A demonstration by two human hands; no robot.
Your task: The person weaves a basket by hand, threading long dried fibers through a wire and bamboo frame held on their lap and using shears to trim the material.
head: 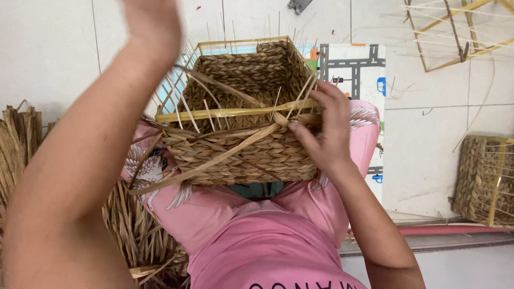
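A half-woven rectangular straw basket (241, 150) on a yellow wire frame rests on my lap, over pink patterned trousers (160, 166). My right hand (326, 128) grips its near right rim, fingers pinching the braid where a long flat strand (214, 158) crosses the front wall. My left hand (150, 21) is raised high above the basket's left corner, blurred and partly cut off by the top edge. A thin strand (225, 88) runs from below that wrist toward the rim. Whether the left hand holds it is unclear.
A pile of dried straw (21, 144) lies at my left side and under my leg. Another woven basket (482, 179) stands at the right. A bare wire frame (455, 32) lies top right on white tiles. A road-pattern play mat (353, 69) is behind the basket.
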